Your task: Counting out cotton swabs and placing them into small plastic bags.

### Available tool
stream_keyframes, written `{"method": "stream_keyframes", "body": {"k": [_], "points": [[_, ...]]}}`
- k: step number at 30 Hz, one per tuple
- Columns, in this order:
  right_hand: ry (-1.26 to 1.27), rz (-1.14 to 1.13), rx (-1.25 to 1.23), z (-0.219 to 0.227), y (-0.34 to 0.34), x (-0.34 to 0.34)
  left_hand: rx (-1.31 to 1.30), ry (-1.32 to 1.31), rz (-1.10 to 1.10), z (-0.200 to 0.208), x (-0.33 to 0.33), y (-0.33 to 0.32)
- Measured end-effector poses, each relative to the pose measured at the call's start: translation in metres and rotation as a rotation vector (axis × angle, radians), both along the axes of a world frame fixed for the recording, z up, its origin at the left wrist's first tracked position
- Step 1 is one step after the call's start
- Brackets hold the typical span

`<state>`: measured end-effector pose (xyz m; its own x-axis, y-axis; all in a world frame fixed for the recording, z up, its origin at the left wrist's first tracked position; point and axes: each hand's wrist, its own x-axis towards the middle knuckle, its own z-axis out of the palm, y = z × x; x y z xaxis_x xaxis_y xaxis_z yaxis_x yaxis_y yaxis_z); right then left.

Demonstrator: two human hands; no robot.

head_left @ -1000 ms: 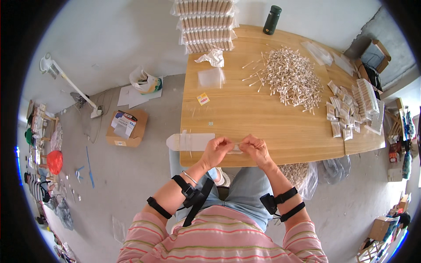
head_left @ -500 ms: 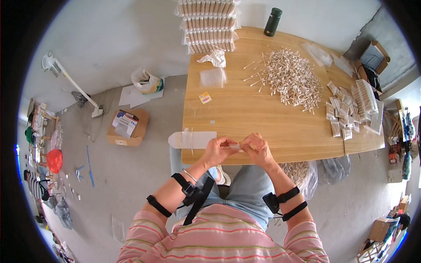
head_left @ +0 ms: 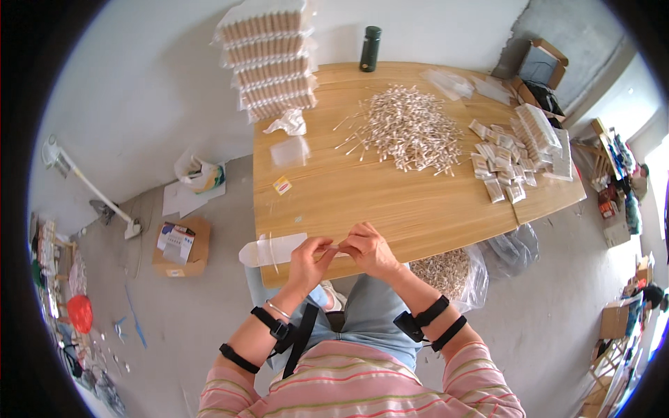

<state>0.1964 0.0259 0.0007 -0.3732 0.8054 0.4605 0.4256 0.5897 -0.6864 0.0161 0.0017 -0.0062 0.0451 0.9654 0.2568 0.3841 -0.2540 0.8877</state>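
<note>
At the table's near edge, my left hand and my right hand almost meet, fingers pinched. Between the fingertips shows a bit of a small whitish, see-through plastic bag; the fingers hide most of it. Beside my left hand, a flat white sheet with a tapered left end lies at the edge, with thin strips or sticks across it. Farther off, a large loose heap of cotton swabs covers the table's middle. Small filled bags of swabs lie to its right.
Stacked swab packs rise at the table's far left, near crumpled tissue, clear bags and a yellow card. A dark green bottle stands at the back. Below the right edge sits a plastic sack of swabs.
The view has shifted, so the table appears lower and farther left. My hands stay together at the near edge, with the fingers drawn closer around the small plastic bag.
</note>
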Motion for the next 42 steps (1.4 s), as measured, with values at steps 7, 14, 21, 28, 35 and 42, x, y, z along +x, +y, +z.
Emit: {"method": "stream_keyframes", "body": {"k": [7,14,21,28,35,42], "points": [[0.034,0.010,-0.023,0.010,0.000,0.003,0.170,0.169,-0.061,0.014,-0.002,0.003],[0.153,-0.028,-0.176,-0.003,-0.007,0.026,-0.222,-0.188,-0.136,0.004,-0.001,0.009],[1.251,-0.734,-0.466,-0.010,0.035,0.184,-0.049,0.354,0.049,-0.020,-0.064,0.019],[1.219,-1.199,-0.306,0.021,0.083,0.260,0.154,0.578,0.122,-0.045,-0.061,0.021],[0.041,-0.930,-0.368,-0.056,0.165,0.209,0.072,0.724,0.186,-0.036,-0.050,0.020],[-0.337,-0.916,-0.473,-0.006,0.222,0.114,0.038,0.728,0.161,-0.037,-0.046,0.023]]}}
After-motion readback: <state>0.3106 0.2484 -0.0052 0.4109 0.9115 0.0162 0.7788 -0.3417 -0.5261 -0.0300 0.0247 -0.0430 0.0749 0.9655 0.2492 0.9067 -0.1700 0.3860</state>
